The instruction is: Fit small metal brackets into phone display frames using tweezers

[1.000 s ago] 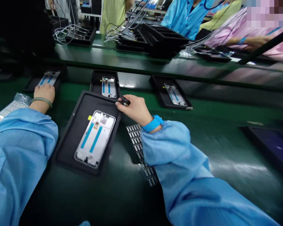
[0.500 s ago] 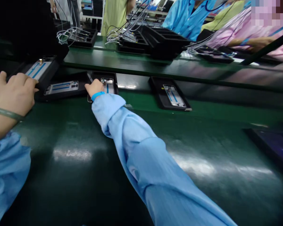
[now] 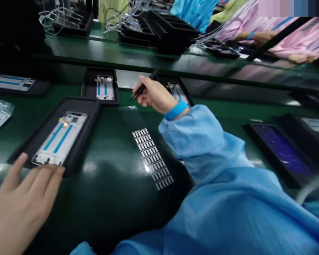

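Note:
My left hand [image 3: 26,202] is open, its fingers stretched over the near edge of a black tray [image 3: 82,148]. In that tray lies a silvery phone frame [image 3: 65,140] with two blue strips and a small yellow-orange piece near its far end. My right hand [image 3: 154,92], with a blue band at the wrist, is closed round dark tweezers [image 3: 140,91], their tips pointing down and left. Below it on the green surface lies a clear sheet of small white stickers [image 3: 152,159] in rows. The right sleeve covers part of the bench.
Further back stand a tray with a phone frame [image 3: 105,88] and another frame [image 3: 177,91] partly behind my right hand. More trays are at the far left and right, one with a purple sheet [image 3: 283,148]. A plastic bag [image 3: 0,115] lies left. Co-workers stand behind cable-filled trays [image 3: 138,30].
My left hand has come nearer, and a tray with a phone frame now lies on the near surface beside it. My right hand has moved right, with tweezers showing. The sticker sheet is now visible.

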`<state>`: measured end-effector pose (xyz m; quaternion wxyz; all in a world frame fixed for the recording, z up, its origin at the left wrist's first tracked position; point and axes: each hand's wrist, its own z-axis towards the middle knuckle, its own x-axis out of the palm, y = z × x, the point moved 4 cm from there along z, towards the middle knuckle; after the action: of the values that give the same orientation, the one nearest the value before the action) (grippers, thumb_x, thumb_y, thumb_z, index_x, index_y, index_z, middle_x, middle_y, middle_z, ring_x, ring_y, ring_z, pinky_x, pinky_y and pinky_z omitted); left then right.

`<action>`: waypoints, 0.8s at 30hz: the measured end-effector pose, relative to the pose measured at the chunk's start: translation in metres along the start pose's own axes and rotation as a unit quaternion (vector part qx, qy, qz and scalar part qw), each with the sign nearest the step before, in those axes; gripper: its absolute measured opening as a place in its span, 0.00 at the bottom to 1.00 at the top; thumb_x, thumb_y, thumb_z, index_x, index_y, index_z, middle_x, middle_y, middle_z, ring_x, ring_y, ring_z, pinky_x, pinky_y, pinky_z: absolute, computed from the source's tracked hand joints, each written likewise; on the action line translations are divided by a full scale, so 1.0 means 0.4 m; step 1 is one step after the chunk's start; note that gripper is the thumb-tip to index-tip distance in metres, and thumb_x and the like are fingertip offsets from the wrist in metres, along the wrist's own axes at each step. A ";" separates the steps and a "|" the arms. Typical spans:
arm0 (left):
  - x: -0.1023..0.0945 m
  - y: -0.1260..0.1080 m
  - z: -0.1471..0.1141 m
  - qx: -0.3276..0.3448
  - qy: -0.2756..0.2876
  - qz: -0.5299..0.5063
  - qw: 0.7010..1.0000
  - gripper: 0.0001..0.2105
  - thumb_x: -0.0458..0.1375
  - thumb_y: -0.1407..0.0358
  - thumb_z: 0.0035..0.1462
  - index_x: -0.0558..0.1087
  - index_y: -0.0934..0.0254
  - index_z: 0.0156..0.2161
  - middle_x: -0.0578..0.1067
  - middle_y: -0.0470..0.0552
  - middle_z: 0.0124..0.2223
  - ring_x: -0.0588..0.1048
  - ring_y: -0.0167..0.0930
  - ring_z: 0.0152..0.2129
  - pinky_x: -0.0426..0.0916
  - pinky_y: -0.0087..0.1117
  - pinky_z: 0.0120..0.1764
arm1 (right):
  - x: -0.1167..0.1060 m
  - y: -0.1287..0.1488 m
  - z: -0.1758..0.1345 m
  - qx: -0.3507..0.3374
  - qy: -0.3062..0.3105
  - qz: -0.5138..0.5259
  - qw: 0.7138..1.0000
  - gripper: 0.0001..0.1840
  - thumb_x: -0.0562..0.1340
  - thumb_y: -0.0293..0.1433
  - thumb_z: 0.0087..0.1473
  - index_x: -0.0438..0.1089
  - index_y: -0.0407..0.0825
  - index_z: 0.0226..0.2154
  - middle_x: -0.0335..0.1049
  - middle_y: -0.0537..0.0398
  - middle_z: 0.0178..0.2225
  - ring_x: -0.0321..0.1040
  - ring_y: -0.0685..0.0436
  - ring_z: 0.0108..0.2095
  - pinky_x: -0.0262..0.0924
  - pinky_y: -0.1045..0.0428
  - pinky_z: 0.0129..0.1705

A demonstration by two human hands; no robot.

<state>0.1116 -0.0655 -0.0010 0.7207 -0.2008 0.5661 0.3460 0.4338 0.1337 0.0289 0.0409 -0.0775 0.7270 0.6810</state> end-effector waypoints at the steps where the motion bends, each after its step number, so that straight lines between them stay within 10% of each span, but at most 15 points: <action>1: 0.012 -0.037 -0.001 0.033 0.030 0.025 0.999 0.27 0.47 0.71 0.48 0.66 0.52 0.55 0.73 0.56 0.40 0.71 0.47 0.35 0.56 0.63 0.54 | -0.029 -0.025 -0.034 0.015 -0.006 0.016 1.000 0.24 0.50 0.47 0.59 0.65 0.45 0.26 0.66 0.56 0.20 0.60 0.56 0.15 0.53 0.61 0.14; 6: 0.019 -0.182 0.042 0.049 0.056 0.062 0.995 0.23 0.43 0.78 0.50 0.75 0.63 0.43 0.74 0.59 0.40 0.72 0.44 0.40 0.55 0.59 0.57 | -0.090 -0.168 -0.189 0.052 -0.016 0.110 0.992 0.18 0.64 0.44 0.50 0.65 0.45 0.29 0.71 0.54 0.28 0.72 0.53 0.28 0.72 0.57 0.32; 16: 0.037 -0.386 0.119 0.156 0.061 -0.097 0.981 0.14 0.45 0.75 0.58 0.73 0.65 0.37 0.73 0.48 0.31 0.71 0.32 0.28 0.66 0.44 0.46 | -0.123 -0.281 -0.249 -0.001 -0.181 0.042 0.983 0.17 0.67 0.40 0.44 0.63 0.46 0.29 0.67 0.60 0.22 0.70 0.53 0.21 0.69 0.59 0.23; 19: 0.041 -0.399 0.188 0.148 0.092 -0.118 0.978 0.11 0.49 0.68 0.60 0.71 0.65 0.43 0.74 0.50 0.34 0.72 0.33 0.29 0.69 0.40 0.35 | -0.133 -0.284 -0.241 -0.020 -0.200 0.011 0.980 0.17 0.65 0.42 0.46 0.63 0.47 0.28 0.67 0.60 0.21 0.70 0.52 0.21 0.68 0.58 0.22; 24: 0.111 -0.338 0.372 0.118 0.116 -0.076 0.983 0.18 0.51 0.61 0.61 0.65 0.66 0.54 0.67 0.59 0.57 0.64 0.41 0.55 0.58 0.48 0.56 | -0.142 -0.285 -0.240 -0.051 -0.192 -0.048 0.979 0.16 0.66 0.42 0.45 0.64 0.47 0.27 0.67 0.60 0.19 0.71 0.50 0.21 0.68 0.57 0.24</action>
<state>0.3160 -0.0439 -0.0159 0.6933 -0.1957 0.6656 0.1950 0.5136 0.0342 -0.0673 0.2087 0.0183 0.6655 0.7164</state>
